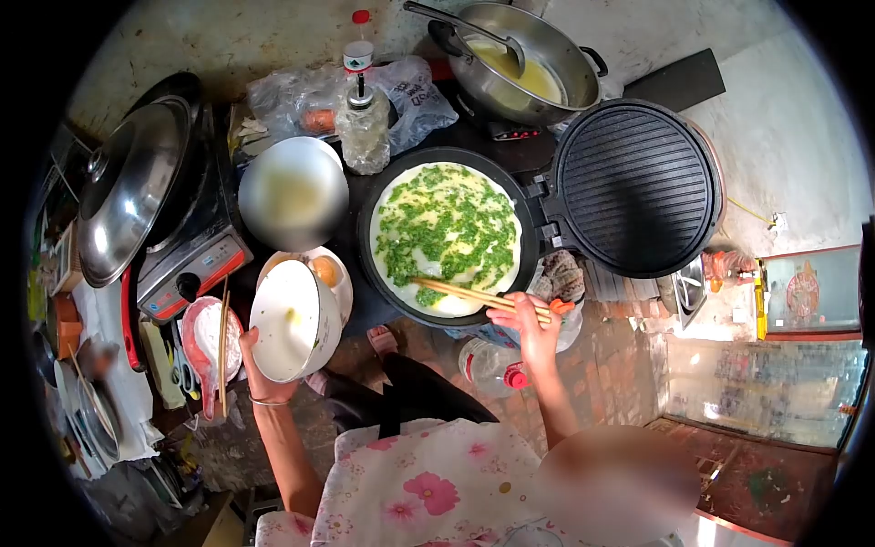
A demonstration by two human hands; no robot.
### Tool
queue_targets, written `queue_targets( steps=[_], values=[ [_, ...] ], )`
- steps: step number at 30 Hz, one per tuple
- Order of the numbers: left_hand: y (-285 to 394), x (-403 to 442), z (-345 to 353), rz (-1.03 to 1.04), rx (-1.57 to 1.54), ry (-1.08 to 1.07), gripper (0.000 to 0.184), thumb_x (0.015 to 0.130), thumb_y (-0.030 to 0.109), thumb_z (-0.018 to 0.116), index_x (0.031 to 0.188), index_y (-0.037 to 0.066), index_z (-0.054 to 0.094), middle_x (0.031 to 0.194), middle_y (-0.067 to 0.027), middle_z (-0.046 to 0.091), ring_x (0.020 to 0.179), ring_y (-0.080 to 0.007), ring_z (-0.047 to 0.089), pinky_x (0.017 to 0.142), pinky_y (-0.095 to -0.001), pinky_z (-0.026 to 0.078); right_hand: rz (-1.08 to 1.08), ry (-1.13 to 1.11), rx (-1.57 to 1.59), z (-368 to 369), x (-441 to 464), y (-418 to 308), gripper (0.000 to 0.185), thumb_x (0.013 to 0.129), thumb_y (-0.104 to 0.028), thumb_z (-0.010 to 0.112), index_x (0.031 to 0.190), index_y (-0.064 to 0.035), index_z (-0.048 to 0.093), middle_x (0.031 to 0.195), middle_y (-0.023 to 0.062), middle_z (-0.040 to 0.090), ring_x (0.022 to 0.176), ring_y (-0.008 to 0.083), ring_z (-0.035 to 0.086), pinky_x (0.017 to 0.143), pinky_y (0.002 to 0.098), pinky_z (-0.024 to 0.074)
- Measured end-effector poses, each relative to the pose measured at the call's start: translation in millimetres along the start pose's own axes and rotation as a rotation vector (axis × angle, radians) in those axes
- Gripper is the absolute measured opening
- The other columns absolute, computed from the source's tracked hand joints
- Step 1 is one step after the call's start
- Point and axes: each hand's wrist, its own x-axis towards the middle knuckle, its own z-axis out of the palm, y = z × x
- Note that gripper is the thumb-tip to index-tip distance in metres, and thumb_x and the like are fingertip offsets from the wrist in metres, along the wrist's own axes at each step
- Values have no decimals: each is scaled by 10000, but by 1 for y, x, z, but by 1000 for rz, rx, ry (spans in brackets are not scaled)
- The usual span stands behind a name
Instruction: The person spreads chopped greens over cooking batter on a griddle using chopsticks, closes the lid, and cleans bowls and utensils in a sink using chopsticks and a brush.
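My right hand (pixel 524 321) is closed around a pair of chopsticks (pixel 465 294), whose tips reach the lower left of a flatbread (pixel 447 223). The pale round, scattered with chopped greens and streaks of yellow egg, lies in a round black griddle (pixel 369 260). Its ridged lid (pixel 636 187) is swung up to the right. My left hand (pixel 264 369) grips a white bowl (pixel 296 324) by its side, tilted so its inside shows, with a small yellow trace on the bottom. Beneath that bowl, a plate (pixel 342 292) holds an egg (pixel 324 270).
A steel pot (pixel 488 91) with a ladle (pixel 513 55) stands behind the griddle. To the left are a metal bowl (pixel 293 187), a lidded wok (pixel 132 191) and a pink scoop of flour (pixel 217 342) with chopsticks across it. A bottle jar (pixel 363 132) stands at the back.
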Motion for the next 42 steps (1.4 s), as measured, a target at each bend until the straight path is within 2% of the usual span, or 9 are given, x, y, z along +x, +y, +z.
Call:
queue_targets(
  steps=[2, 10, 15, 22, 26, 31, 33, 36, 42],
  values=[
    [-1, 1, 0, 11, 3, 5, 555, 793, 436, 480, 1209, 69, 452, 1143, -83, 535, 1032, -241, 529, 877, -390, 430, 71, -50, -54, -5, -5, 1, 275, 893, -163, 493, 902, 107, 550, 794, 176, 616, 669, 250, 646, 587, 277, 537],
    [0, 1, -5, 4, 1, 12, 553, 796, 443, 470, 1208, 73, 454, 1149, -78, 532, 1041, -243, 522, 880, -398, 426, -3, -45, -134, -3, -6, -7, 289, 902, -172, 469, 910, 109, 536, 782, 177, 610, 646, 258, 646, 572, 278, 541],
    [-3, 0, 1, 31, -5, 12, 545, 800, 440, 463, 1200, 71, 462, 1144, -80, 535, 1034, -244, 525, 883, -402, 422, -30, 116, -116, -21, -11, -11, 279, 901, -164, 452, 898, 103, 532, 771, 186, 612, 634, 256, 644, 559, 277, 541],
    [-3, 1, 4, 1, -12, 1, 543, 802, 441, 464, 1194, 66, 465, 1145, -80, 534, 1029, -243, 528, 883, -396, 422, 12, 8, -52, 1, -12, 0, 300, 901, -180, 475, 902, 114, 537, 786, 181, 611, 653, 261, 646, 573, 286, 543],
    [-3, -1, 3, 5, -9, 5, 542, 799, 435, 469, 1197, 68, 462, 1151, -79, 532, 1036, -245, 525, 888, -395, 418, -8, 81, -75, -15, -13, -5, 305, 891, -199, 481, 885, 100, 535, 766, 185, 611, 638, 257, 646, 551, 284, 540],
    [-6, 1, 1, 16, -14, -11, 545, 798, 434, 473, 1201, 68, 458, 1151, -79, 532, 1040, -246, 525, 892, -393, 414, 27, 88, -43, -12, -15, 5, 305, 892, -203, 480, 886, 98, 533, 779, 191, 612, 640, 256, 647, 563, 287, 542],
    [-7, 3, 0, 10, -13, -9, 541, 803, 433, 466, 1200, 66, 460, 1148, -80, 535, 1036, -245, 527, 889, -393, 417, 38, -4, -59, -7, -15, 7, 300, 894, -200, 475, 893, 95, 529, 787, 193, 613, 641, 258, 647, 567, 289, 543],
    [-6, 1, 2, -4, -14, -19, 534, 810, 430, 453, 1198, 63, 463, 1147, -81, 537, 1035, -245, 527, 888, -392, 417, -2, 35, -22, -15, -20, 4, 294, 894, -196, 474, 899, 93, 527, 785, 192, 613, 640, 260, 647, 566, 290, 543],
    [-8, 1, 2, 1, -12, -39, 533, 814, 428, 446, 1201, 61, 461, 1146, -81, 538, 1031, -241, 529, 888, -386, 417, 63, 54, -34, -33, -24, 5, 274, 897, -167, 463, 891, 96, 537, 805, 176, 607, 647, 264, 645, 569, 289, 542]
  ],
)
